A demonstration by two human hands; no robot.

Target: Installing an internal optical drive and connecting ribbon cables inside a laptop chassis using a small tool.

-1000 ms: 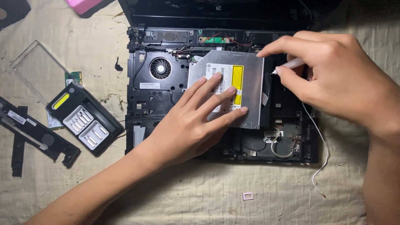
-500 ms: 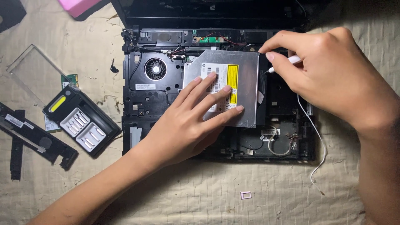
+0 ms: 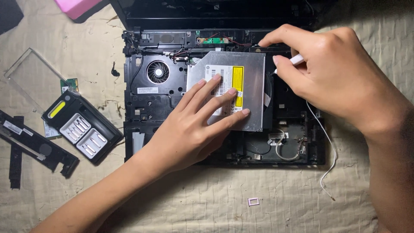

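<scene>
- Two hands over an opened-up laptop base [image 3: 146, 110] (it sits on a beige cloth).
- Left hand [image 3: 192, 133] lies flat, fingers spread, pressing on the silver optical drive [image 3: 250, 77]; grip is open, nothing held.
- Drive sits in the base, just right of the fan [image 3: 158, 71].
- Right hand [image 3: 332, 75] has its grip pinched shut on a thin white tool [image 3: 296, 59] at the drive's top right corner.
- Black screwdriver bit case [image 3: 82, 126] lies off to the left.

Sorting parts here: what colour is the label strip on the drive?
Yellow, on the silver optical drive under the left hand; head view.
</scene>
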